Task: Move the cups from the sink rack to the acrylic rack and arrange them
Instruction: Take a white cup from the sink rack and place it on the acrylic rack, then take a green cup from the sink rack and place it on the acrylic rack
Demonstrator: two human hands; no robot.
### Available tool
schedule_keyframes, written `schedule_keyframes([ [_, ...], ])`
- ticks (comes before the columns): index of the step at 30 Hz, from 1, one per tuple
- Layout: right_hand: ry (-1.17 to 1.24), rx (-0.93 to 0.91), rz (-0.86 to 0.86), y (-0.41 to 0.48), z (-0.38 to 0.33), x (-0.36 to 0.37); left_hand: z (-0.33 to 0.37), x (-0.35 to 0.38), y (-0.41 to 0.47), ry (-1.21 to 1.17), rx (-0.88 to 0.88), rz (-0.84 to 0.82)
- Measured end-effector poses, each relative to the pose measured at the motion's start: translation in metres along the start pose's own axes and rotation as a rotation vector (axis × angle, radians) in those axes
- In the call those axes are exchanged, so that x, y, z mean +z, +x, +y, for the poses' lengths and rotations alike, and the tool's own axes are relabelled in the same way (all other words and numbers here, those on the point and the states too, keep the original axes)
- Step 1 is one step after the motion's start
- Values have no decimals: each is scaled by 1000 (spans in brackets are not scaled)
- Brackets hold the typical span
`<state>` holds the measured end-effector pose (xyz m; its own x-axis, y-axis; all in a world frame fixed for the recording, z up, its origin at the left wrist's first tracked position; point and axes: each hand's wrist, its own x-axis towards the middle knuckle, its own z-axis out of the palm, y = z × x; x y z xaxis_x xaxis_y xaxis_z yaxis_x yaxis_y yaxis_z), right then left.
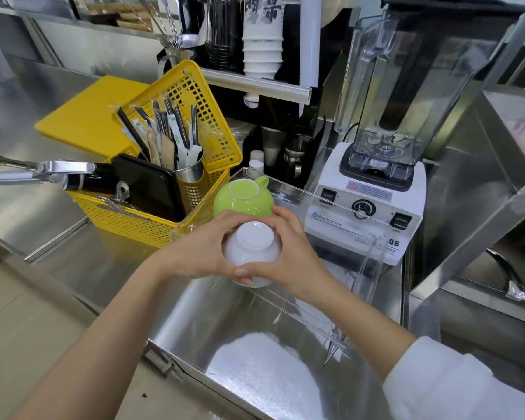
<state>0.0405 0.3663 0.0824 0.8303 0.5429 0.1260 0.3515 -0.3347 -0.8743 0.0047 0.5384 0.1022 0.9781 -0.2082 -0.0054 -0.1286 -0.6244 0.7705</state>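
White cup (252, 248): upside down, frame centre, over the acrylic rack (373, 234), touching the green cup (243, 200).
Fingers: your left hand (200, 253) and right hand (288, 253) wrap it.
Risk: you could knock the green cup; glazed sides may slip.

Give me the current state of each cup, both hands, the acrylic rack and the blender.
White cup: upside down, held between both hands.
Green cup: upside down in the acrylic rack, handle pointing away.
Left hand: closed on the white cup.
Right hand: closed on the white cup.
Acrylic rack: holds only the green cup.
Blender: jar mounted, looks empty.
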Motion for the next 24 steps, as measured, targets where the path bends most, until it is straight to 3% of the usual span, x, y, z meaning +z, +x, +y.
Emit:
schedule_keyframes([
  [9, -168, -40, 19, -13, -11, -11, 16, -10, -8, 80, -20, -50],
  [13, -106, -61, 179, -27, -10, -42, 47, -9, -5, -62, 103, 158],
  [17, -133, -26, 297, -50, 3, -85, 86, 24, 15, -6, 212, 265],
  [24, -78, 125, 603, -126, 46, -167, 162, 130, 60, -73, 335, 38],
])
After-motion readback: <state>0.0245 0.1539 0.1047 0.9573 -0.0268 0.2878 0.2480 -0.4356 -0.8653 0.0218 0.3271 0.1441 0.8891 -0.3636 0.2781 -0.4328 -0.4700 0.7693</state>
